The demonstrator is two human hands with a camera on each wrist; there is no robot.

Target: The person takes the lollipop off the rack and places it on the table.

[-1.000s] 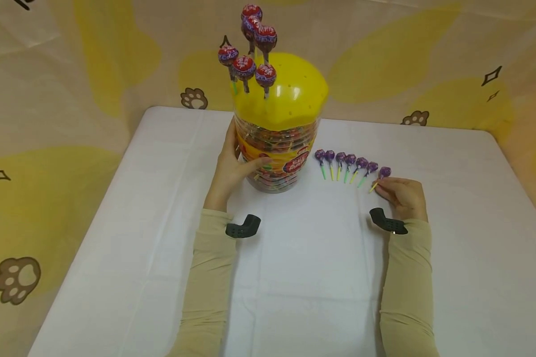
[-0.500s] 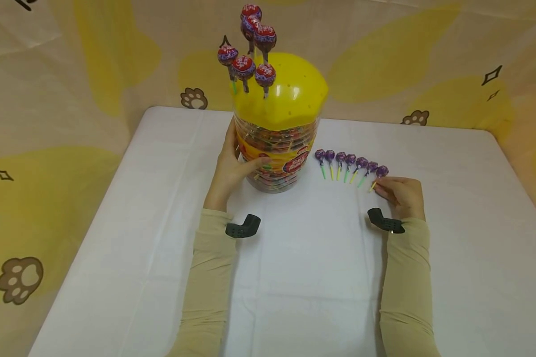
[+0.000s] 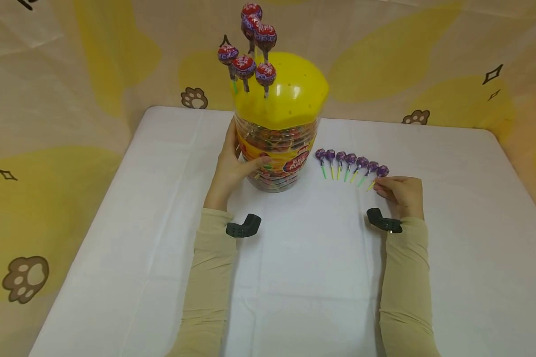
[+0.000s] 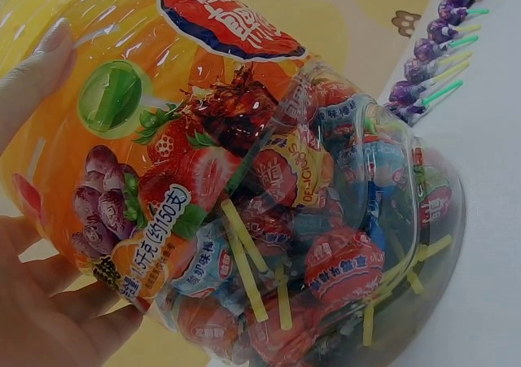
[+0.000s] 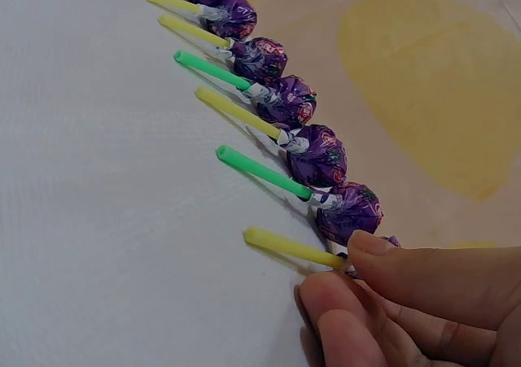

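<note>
A left hand (image 3: 230, 171) curves around a candy jar (image 3: 281, 144) as a right hand (image 3: 405, 192) pinches the end lollipop (image 3: 382, 171) of a row at a white table (image 3: 312, 258).

The packed jar, left, looks heavy, stiff and slick, best steadied around its label (image 4: 183, 151), where thumb and fingers grip it; the lollipop, right of six others (image 3: 350, 159), should be light and rigid, with a slippery wrapper and crackable candy, best taken where thumb and finger close, near the twist. The clear, ribbed jar wears fruit pictures and a domed yellow lid (image 3: 297, 101) with six red-and-purple lollipops (image 3: 265, 75) standing up from it; the pinched one shows a purple head and yellow stick (image 5: 289, 247), on or just above the tabletop.
</note>
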